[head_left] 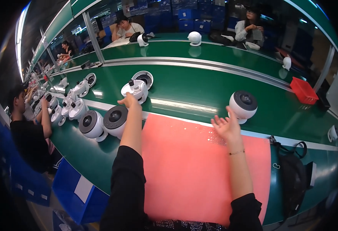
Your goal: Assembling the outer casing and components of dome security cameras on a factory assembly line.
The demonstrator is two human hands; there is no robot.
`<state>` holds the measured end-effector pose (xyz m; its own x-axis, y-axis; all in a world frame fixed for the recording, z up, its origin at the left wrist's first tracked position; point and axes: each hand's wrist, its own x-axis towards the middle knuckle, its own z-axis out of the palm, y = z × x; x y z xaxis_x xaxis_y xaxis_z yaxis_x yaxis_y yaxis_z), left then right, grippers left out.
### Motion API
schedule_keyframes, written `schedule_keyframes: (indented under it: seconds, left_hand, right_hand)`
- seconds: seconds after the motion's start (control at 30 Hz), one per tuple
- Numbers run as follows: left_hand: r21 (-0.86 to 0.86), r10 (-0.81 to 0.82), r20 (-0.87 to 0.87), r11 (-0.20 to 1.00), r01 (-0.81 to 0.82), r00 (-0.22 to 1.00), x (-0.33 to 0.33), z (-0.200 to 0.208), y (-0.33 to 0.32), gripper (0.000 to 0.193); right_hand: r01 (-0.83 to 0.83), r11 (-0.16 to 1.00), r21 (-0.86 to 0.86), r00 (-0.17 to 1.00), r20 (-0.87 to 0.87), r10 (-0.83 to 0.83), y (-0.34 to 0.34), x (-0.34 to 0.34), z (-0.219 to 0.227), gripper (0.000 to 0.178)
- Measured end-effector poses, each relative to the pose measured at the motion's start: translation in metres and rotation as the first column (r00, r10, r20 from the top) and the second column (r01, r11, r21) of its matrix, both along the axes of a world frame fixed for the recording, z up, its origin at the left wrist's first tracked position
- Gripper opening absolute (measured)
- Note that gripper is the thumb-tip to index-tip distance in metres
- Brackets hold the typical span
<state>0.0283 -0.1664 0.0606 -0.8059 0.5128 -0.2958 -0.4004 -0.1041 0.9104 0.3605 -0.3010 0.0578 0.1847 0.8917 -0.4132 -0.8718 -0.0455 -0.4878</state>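
My left hand (129, 101) reaches forward to an opened white round camera housing (139, 91), its fingers closed at the near rim; part of the grip is hidden. A round cover (143, 78) with a dark inside stands tilted behind that housing. My right hand (227, 126) is palm up with its fingers spread, holding nothing. Just beyond it, a white ball-shaped camera (243, 106) with a dark grey face stands upright on the green belt. Two similar cameras, one with a grey face (116, 117) and another beside it (91, 125), stand left of my left forearm.
A pink mat (188, 169) with small screws at its far edge lies before me. Several opened white housings (76, 109) line the left, near a co-worker (30, 131). At right are a red basket (304, 91) and a black bag (293, 181). Blue bins (70, 184) stand lower left.
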Motion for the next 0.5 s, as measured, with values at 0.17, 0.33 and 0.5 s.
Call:
schedule_keyframes:
  seconds: [0.17, 0.33, 0.5]
  left_hand:
    - [0.341, -0.129, 0.082, 0.935, 0.094, 0.988, -0.023, -0.047, 0.027, 0.062]
    - [0.394, -0.273, 0.02, 0.886, 0.244, 0.962, 0.003, -0.038, 0.007, 0.047]
    - [0.345, -0.525, -0.067, 0.785, 0.514, 0.848, 0.033, 0.009, -0.044, 0.043]
  right_hand:
    - [-0.266, 0.954, 0.139, 0.955, 0.174, 0.241, -0.006, -0.018, 0.01, 0.048]
    - [-0.46, 0.854, 0.242, 0.746, 0.627, 0.224, -0.023, -0.019, 0.045, 0.039]
    - [-0.578, 0.804, 0.138, -0.075, 0.973, -0.22, -0.043, -0.01, 0.058, 0.054]
